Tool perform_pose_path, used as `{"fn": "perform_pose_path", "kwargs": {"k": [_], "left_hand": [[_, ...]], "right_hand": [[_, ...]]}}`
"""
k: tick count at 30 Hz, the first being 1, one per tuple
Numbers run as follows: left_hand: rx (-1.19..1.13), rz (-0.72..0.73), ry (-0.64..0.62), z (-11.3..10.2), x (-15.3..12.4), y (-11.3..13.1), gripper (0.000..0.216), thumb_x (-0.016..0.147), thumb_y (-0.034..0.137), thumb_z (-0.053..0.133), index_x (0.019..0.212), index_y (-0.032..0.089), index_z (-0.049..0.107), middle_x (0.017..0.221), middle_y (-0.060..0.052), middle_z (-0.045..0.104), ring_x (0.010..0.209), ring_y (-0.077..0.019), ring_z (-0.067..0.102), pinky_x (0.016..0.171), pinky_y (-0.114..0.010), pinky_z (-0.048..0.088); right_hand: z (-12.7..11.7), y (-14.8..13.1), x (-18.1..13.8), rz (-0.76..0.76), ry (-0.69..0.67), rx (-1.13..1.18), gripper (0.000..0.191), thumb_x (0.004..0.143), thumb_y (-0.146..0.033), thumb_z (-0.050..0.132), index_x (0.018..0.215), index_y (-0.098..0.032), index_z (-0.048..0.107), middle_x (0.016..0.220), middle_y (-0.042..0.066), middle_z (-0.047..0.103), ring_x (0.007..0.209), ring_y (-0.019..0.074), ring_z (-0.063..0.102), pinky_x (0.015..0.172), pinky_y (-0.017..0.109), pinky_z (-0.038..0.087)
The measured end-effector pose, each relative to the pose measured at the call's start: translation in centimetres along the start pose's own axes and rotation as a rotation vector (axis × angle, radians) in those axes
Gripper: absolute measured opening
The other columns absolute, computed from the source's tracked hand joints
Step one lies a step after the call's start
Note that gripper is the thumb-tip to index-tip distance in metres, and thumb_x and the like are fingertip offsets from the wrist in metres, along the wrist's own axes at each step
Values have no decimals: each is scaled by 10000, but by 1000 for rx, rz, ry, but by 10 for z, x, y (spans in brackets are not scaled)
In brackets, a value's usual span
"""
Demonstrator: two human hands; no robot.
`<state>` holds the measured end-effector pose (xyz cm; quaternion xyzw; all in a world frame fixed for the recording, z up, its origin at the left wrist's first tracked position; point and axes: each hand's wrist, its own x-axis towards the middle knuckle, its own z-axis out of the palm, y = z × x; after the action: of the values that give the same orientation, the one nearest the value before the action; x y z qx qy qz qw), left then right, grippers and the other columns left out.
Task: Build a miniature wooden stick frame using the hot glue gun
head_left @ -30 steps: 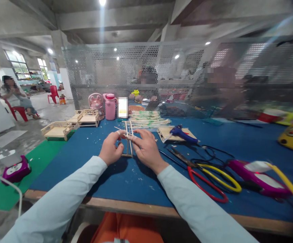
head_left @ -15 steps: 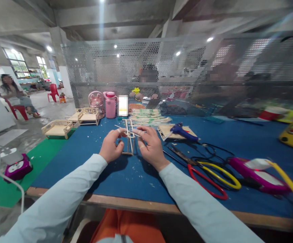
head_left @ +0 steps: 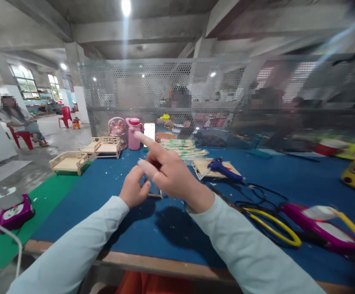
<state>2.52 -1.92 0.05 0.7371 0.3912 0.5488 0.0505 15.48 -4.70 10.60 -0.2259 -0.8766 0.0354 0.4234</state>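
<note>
1. Where the green mat (head_left: 18, 228) meets the floor on the far left, a purple toy box (head_left: 13, 212) sits with a white cord (head_left: 2, 237) by it.
2. Two little wooden beds (head_left: 70, 161) stand on the back left of the blue table (head_left: 110, 175). They are made of thin pale sticks and look light and easy to snap.
3. Next come a round pink fan (head_left: 117, 127) and a smooth pink bottle (head_left: 133, 132).
4. The left hand (head_left: 132, 190) is curled and pinches a small stick frame (head_left: 155, 192), which stands on the table just under the right hand. Most of the frame is hidden, so its shape is hard to tell.
5. The right hand (head_left: 168, 173) is lifted above the frame, with its fingers loose and one finger pointing out. It holds nothing that I can see.
6. I think the frame could tip or bend, since only one hand pinches it and the sticks are so thin. The raised hand could also bump it.
7. A flat pile of sticks (head_left: 181, 148) lies behind the hands.
8. A blue glue gun (head_left: 224, 169) rests on a flat wooden panel (head_left: 208, 167). Its tip may be hot, so a sleeve could get burned.
9. Yellow-handled scissors (head_left: 272, 228) and a shiny pink tool (head_left: 321, 226) lie to the right. Black cords (head_left: 257, 194) curl between them and could catch an arm.
</note>
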Motion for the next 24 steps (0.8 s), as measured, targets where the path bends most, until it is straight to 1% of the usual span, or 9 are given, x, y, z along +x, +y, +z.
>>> {"fn": "perform_pose_path", "kwargs": {"k": [1,2,3,4,6,9,14,24], "left_hand": [[-5,28,6,-1,0,1,304,677,84,501,957,162,592,897,-69,631,860,-211,571,784,-341,473],[-12,55,10,-2,0,2,322,682,69,485,972,163,589,888,-66,636,852,-203,574,786,-337,472],[-19,75,11,-3,0,3,343,685,56,473,990,166,585,885,-62,642,846,-195,579,786,-331,473],[-25,82,9,-3,0,3,361,686,47,466,1005,169,582,886,-60,647,845,-189,585,787,-328,474],[-35,77,14,-3,0,4,370,679,43,466,1005,174,584,887,-57,656,847,-186,595,791,-327,479],[-38,75,24,-1,0,3,369,676,49,471,1002,175,589,897,-59,659,860,-189,604,809,-336,482],[-27,65,22,0,-1,3,354,679,49,473,993,164,590,902,-71,657,865,-190,607,806,-336,485],[-15,58,16,-1,0,4,372,672,49,467,1002,170,589,895,-63,650,866,-189,594,807,-336,477]], "right_hand": [[1,12,-8,1,86,-38,422,862,-211,433,1279,-225,493,585,-48,524,525,123,465,567,252,407],[2,25,-18,-2,167,-98,328,857,-194,436,1142,-214,596,638,-17,558,594,135,507,609,267,427],[4,38,-28,-36,203,-164,259,843,-183,448,998,-199,656,706,21,591,687,158,545,657,290,442],[6,50,-39,-47,206,-227,231,831,-177,462,922,-197,674,772,51,609,777,185,559,705,317,451],[11,66,-56,-48,167,-287,239,815,-156,470,913,-209,682,857,73,613,845,205,552,737,346,456],[17,72,-69,-33,131,-318,247,814,-160,493,968,-219,677,928,78,614,890,218,541,773,378,439],[23,71,-69,-10,136,-356,193,832,-199,525,934,-216,688,958,82,612,929,225,531,797,389,413],[29,70,-68,38,142,-349,185,835,-196,517,910,-226,684,973,78,612,950,226,524,813,386,404]]}}
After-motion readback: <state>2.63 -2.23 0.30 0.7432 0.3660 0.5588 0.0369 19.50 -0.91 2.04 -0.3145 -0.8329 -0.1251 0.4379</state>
